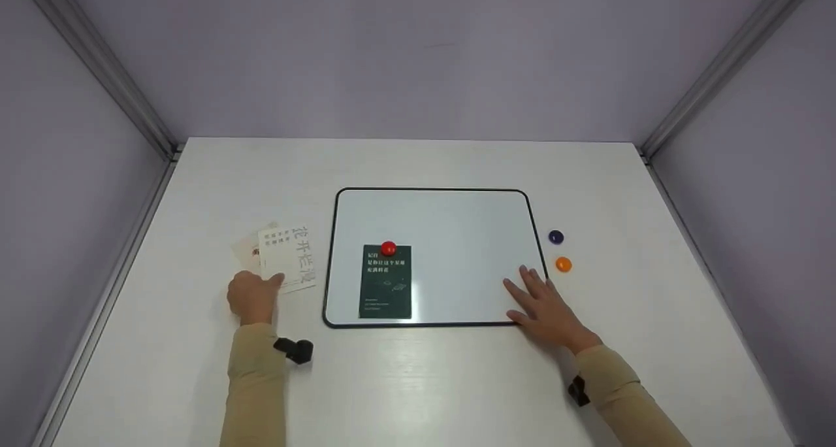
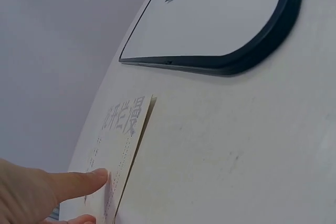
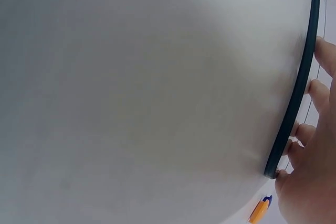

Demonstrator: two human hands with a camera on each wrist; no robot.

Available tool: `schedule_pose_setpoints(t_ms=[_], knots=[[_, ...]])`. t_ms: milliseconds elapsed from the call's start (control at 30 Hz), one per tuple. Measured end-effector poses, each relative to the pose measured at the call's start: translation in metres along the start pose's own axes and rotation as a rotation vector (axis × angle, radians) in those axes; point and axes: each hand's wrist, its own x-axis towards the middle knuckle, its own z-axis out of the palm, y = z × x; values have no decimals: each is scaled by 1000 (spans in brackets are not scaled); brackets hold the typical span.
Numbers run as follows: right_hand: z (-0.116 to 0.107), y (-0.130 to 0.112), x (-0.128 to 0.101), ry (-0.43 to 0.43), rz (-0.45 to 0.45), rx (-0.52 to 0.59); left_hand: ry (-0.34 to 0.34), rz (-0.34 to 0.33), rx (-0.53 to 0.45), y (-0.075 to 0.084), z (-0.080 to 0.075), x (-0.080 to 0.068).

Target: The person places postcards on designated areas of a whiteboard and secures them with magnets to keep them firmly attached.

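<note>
Hands lie apart on the white surface (image 1: 457,381), one at each side of the whiteboard (image 1: 450,238). The left hand (image 1: 251,297) touches the near edge of the pale cards (image 1: 287,257) with thumb and forefinger, which lie just left of the board, long axis running away from the person; whether it pinches them I cannot tell. The right hand (image 1: 545,306) rests flat, fingers spread, on the board's near right corner. A green card (image 1: 385,282) is pinned under a red magnet (image 1: 388,248); purple (image 1: 556,237) and orange (image 1: 563,264) magnets sit just right of the board. Only the left wrist view shows a fingertip (image 2: 97,178) on the top card's edge.
</note>
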Motion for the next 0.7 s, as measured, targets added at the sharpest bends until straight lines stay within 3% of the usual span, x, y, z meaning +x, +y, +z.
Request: schedule_pose_setpoints(t_ms=[133, 300, 500, 700], knots=[[0, 0, 0, -8, 10, 7, 22, 30, 31, 2, 2, 0], [1, 2, 0, -10, 37, -1, -5, 23, -14, 3, -2, -1], [1, 2, 1, -11, 21, 1, -21, 22, 16, 2, -4, -1], [1, 2, 1, -6, 22, -3, -12, 43, -32, -2, -1, 1]])
